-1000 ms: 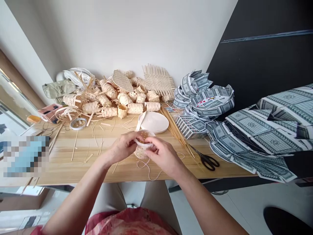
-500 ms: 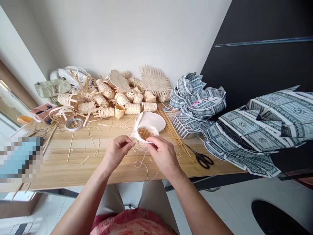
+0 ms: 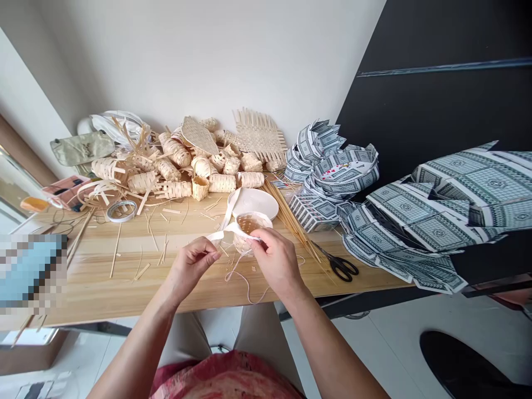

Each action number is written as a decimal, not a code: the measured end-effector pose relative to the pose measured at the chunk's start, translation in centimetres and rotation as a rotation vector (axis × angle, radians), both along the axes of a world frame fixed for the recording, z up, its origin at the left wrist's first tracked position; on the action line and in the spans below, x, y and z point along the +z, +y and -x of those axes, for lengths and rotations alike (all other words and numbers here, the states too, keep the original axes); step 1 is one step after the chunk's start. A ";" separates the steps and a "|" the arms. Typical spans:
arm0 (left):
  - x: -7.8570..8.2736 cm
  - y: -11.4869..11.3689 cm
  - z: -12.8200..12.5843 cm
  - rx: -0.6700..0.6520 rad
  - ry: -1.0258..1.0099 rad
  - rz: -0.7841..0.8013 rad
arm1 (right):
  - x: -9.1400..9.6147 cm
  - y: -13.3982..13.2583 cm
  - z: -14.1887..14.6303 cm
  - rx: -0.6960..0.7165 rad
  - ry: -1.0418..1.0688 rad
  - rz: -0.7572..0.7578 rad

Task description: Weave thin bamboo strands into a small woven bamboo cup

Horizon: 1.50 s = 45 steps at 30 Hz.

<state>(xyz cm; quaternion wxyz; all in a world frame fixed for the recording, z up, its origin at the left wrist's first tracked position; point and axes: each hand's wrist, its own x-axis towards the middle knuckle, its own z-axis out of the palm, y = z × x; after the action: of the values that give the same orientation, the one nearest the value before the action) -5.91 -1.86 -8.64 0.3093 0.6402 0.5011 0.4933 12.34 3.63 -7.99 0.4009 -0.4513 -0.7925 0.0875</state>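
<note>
My right hand point(image 3: 274, 257) pinches the near rim of a small woven basket point(image 3: 243, 244), thumb and fingers at its white edging. The basket's mouth faces up and shows a perforated-looking tan inside. A white ribbon point(image 3: 226, 226) runs from the basket's rim toward my left hand point(image 3: 193, 263), whose thumb and forefinger are closed on it; the exact grip is partly hidden. Thin white thread point(image 3: 248, 285) hangs in a loop below the basket. Behind the basket lies a white plate point(image 3: 266, 202), with part of the ribbon across its left edge.
Woven baskets point(image 3: 177, 152) are heaped along the wall. Scissors point(image 3: 343, 266) lie right of thin sticks point(image 3: 286, 210). Folded playing-card pieces point(image 3: 399, 221) fill the right side. A tape roll point(image 3: 121, 210) and loose strips lie left on the wooden table point(image 3: 158, 288).
My left hand has moved left and slightly down, away from the basket, and the ribbon now stretches out toward it. My right hand still holds the rim.
</note>
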 end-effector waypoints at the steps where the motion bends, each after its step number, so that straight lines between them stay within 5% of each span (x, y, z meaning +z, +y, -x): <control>1: 0.0 0.0 0.2 0.015 0.027 0.007 | 0.0 -0.1 0.0 -0.002 0.002 -0.007; 6: 0.0 -0.2 0.5 0.136 0.147 -0.067 | 0.4 -0.6 0.1 0.012 -0.006 -0.015; 13: -0.1 0.7 -1.3 0.090 0.104 -0.133 | 0.8 -1.1 0.0 0.051 0.002 -0.046; 22: -0.2 1.7 -2.7 0.188 0.223 -0.284 | 0.7 -1.2 -0.2 0.062 -0.024 -0.036; 29: 0.3 1.2 -2.3 0.121 0.193 -0.190 | -0.7 -0.4 -0.1 0.012 -0.111 -0.021; 38: 0.3 1.5 -1.0 0.086 -0.161 -0.037 | -0.5 0.8 -0.8 0.126 -0.065 0.134; 45: 0.8 1.5 -2.0 -0.192 -0.805 0.353 | -0.3 0.8 -1.3 0.223 -0.152 0.175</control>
<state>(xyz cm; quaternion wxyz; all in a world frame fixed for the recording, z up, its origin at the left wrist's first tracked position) -3.89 -0.33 -7.87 0.6285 0.3784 0.3553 0.5792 13.68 4.47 -8.24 0.2865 -0.3992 -0.8550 0.1657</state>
